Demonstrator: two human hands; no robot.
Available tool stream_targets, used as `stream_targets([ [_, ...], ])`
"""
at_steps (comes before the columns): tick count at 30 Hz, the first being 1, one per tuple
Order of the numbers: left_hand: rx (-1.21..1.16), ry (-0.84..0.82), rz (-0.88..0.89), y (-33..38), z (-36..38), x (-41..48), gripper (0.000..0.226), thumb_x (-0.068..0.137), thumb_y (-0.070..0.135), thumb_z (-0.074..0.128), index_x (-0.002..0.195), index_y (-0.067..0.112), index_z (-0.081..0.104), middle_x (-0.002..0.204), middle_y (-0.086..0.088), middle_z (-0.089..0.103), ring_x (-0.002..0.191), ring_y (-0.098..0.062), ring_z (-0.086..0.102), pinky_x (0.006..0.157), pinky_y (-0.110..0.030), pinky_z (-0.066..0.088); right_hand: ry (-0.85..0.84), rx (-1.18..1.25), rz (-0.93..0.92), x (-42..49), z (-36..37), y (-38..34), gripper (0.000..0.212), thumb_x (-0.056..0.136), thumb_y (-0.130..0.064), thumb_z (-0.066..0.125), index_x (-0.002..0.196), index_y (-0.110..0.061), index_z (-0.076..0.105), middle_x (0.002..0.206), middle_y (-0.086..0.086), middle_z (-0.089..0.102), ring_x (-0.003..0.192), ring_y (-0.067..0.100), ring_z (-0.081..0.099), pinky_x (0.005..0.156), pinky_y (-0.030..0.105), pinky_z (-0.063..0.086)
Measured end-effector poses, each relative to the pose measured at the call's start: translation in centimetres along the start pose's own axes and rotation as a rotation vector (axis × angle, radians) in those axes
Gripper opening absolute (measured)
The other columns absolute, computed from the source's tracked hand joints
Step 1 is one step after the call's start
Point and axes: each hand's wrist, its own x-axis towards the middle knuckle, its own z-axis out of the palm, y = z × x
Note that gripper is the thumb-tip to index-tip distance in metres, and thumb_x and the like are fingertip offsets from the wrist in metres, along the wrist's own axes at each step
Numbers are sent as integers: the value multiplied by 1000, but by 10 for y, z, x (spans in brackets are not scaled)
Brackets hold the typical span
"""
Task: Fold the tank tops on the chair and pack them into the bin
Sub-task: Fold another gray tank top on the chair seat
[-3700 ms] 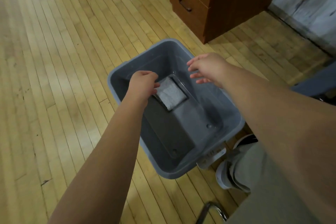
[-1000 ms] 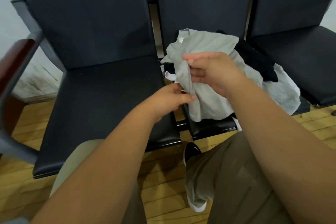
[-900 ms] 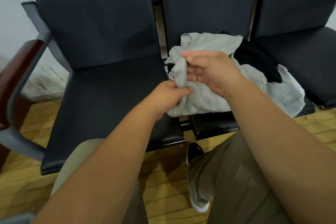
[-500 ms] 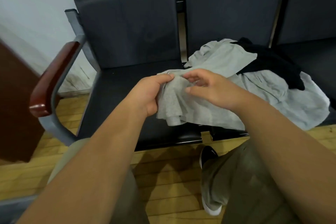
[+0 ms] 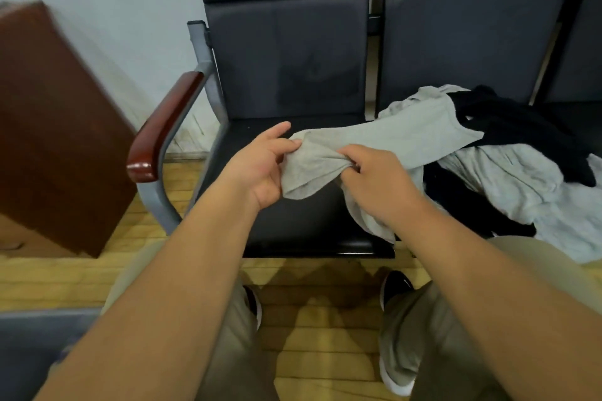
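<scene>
A grey tank top (image 5: pixel 384 137) stretches from the pile on the right across the seat of the left black chair (image 5: pixel 303 221). My left hand (image 5: pixel 257 166) pinches its bunched end, index finger sticking out. My right hand (image 5: pixel 378 179) grips the same bunched cloth just to the right, fingers curled round it. Further right lies a pile with a black tank top (image 5: pixel 518 127) and another light grey one (image 5: pixel 521 185). The bin is out of view.
A wooden armrest (image 5: pixel 163 127) on a grey metal frame flanks the left chair. A brown wooden cabinet (image 5: pixel 55 127) stands at the left on the wood floor (image 5: pixel 312 329). More black chairs (image 5: pixel 462 42) continue to the right. My knees and shoes show below.
I turned from the bin to the chairs, took the grey tank top from the pile and pulled it left onto the empty seat. Both hands now hold its bunched end.
</scene>
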Motion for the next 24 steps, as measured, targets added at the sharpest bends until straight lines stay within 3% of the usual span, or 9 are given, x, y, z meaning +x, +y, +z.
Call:
stream_targets([
  [3,31,43,-12,8,-15,-5,31,101,-1,63,121,22,71,126,-12,75,109,-27,77,77,-38,65,33,47,38,2,-1,-8,34,106,-21,53,131,-34,71,115,-19,72,105,-1,64,91,16,50],
  [5,159,44,-31,10,-21,-9,24,102,6,66,119,23,71,119,-6,77,105,-21,77,74,-36,64,13,47,27,1,2,-12,33,107,-23,52,133,-35,68,117,-19,71,108,-1,64,93,18,50],
  [8,377,36,-32,8,-25,-14,20,99,16,74,118,20,71,100,-1,80,83,-13,76,68,-31,61,-18,59,20,1,5,-15,29,107,-25,54,128,-39,69,109,-21,72,93,-9,64,82,16,51],
  [10,436,43,5,5,-24,-19,23,96,21,79,118,15,73,103,-5,78,82,-13,76,71,-32,62,-55,87,20,0,7,-16,28,106,-26,59,126,-41,71,106,-24,72,85,-15,63,78,13,50],
  [12,474,3,75,3,-23,-22,33,93,28,83,122,16,73,114,-7,78,92,-13,78,82,-34,64,-47,121,-9,0,9,-16,28,105,-27,62,125,-43,74,111,-28,73,99,-14,64,90,13,51],
  [15,691,-139,220,3,-20,-26,47,82,45,90,125,37,71,129,9,71,119,-8,69,101,-36,58,-13,184,-10,3,7,-20,26,105,-30,60,115,-46,78,107,-26,76,105,-8,67,91,15,52],
  [18,1070,-207,368,-5,-10,-27,58,76,43,94,127,41,66,125,17,64,112,-3,65,93,-29,57,30,193,34,6,4,-18,24,104,-34,59,94,-38,80,86,-15,76,85,1,70,74,18,52],
  [20,1207,-118,451,-15,-4,-21,56,80,41,90,129,37,64,124,14,60,108,-5,62,85,-23,52,66,146,6,9,4,-14,29,104,-35,60,81,-42,76,82,-14,73,83,4,68,74,22,50],
  [24,1309,62,581,-20,3,-7,21,99,28,65,119,36,70,115,11,61,101,-6,60,74,-14,39,83,145,-3,14,1,-8,37,102,-37,64,70,-54,66,86,-12,66,85,3,63,77,18,45],
])
